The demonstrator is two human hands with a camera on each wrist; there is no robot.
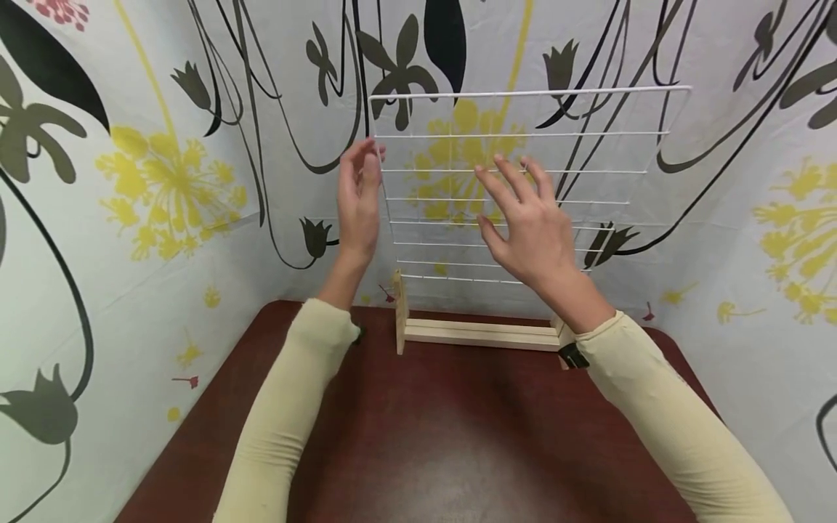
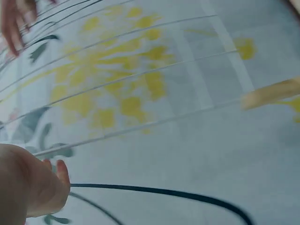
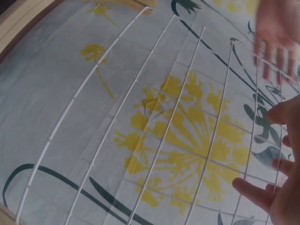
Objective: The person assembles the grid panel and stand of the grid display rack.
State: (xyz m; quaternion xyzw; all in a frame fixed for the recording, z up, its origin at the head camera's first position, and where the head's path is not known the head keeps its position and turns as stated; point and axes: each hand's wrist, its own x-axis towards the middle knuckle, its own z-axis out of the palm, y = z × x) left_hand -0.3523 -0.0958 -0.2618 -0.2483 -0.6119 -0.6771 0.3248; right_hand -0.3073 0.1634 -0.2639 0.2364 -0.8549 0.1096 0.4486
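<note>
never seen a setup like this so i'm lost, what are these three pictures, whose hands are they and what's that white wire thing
There is no machine: a person wears three cameras. The large picture comes from the head, looking down at both arms in cream sleeves. The two blurry close-ups come from cameras on the left and right wrists.

On the brown table stands a wooden base that holds a white wire grid upright. Behind it hangs a flowered cloth.

The left hand is raised at the grid's left edge, its fingertips at the edge wire; whether they grip it is not clear. The right hand is spread open in front of the grid. Neither hand plainly holds anything.
</note>
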